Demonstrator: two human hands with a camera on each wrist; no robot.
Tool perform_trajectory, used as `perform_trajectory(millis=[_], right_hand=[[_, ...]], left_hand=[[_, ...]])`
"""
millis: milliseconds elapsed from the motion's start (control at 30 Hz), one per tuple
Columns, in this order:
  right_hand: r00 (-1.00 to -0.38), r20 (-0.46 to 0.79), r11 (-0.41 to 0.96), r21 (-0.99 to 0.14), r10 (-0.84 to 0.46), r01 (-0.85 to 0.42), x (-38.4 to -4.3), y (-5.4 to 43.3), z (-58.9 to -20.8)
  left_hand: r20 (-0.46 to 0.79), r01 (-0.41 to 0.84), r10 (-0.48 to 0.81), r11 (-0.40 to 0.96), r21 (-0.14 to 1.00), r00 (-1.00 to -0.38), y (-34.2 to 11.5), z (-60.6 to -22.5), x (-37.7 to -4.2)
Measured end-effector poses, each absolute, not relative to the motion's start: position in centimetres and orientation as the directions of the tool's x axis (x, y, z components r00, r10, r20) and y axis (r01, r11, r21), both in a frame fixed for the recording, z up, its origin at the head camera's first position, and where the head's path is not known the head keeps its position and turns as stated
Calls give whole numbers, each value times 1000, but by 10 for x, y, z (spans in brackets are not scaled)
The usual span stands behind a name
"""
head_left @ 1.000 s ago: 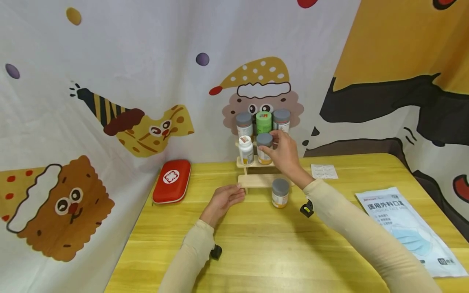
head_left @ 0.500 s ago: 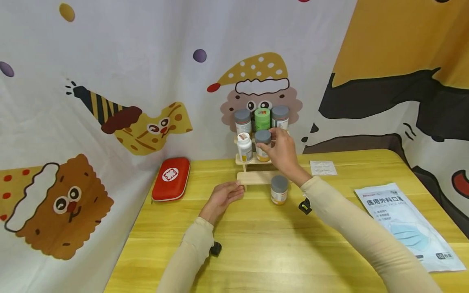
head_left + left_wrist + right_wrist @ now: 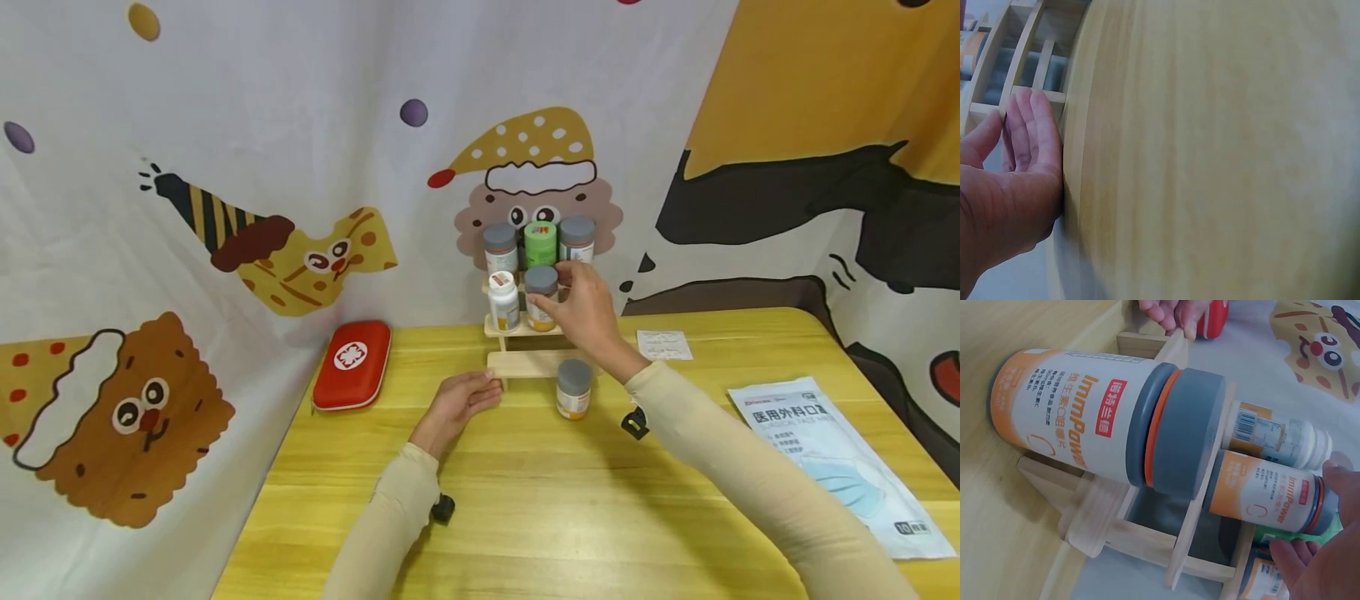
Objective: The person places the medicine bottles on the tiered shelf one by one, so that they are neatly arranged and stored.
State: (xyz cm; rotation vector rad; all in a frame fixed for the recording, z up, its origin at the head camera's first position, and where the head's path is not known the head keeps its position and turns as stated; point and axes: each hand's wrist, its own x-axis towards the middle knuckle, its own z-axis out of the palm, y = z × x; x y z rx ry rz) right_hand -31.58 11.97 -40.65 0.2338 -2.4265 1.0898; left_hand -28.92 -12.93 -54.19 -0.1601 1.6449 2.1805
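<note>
My right hand [image 3: 588, 308] pinches a grey-capped vitamin bottle [image 3: 1266, 492] by its cap, between thumb and fingers. The bottle stands on the middle step of a small wooden stepped rack [image 3: 525, 364], beside a white bottle [image 3: 503, 302]. My left hand [image 3: 457, 408] holds the left end of the rack's lowest step, its thumb at the plank and fairly straight fingers by the leg, as the left wrist view shows. Another grey-capped vitamin bottle [image 3: 573, 390] stands on the table in front of the rack, looking large in the right wrist view.
On the top step are a green bottle [image 3: 541, 243] and two grey-capped bottles, one on the left [image 3: 500, 248], one on the right [image 3: 577, 239]. A red case [image 3: 351, 365] lies left, a paper slip [image 3: 664, 345] and a face mask packet [image 3: 840, 467] right. A printed curtain hangs behind.
The head view shifts slightly. My right hand stays at the bottle on the middle step, its wrist moving a little to the right. My left hand stays at the rack.
</note>
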Motion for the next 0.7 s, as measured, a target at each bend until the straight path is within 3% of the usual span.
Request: perform_trajectory(millis=[700], right_hand=[[-820,572,554,-670,-40,-494,-269,155,-429]], left_hand=[[-315,-373,255,-227,900,-914,-130,-541,-289]])
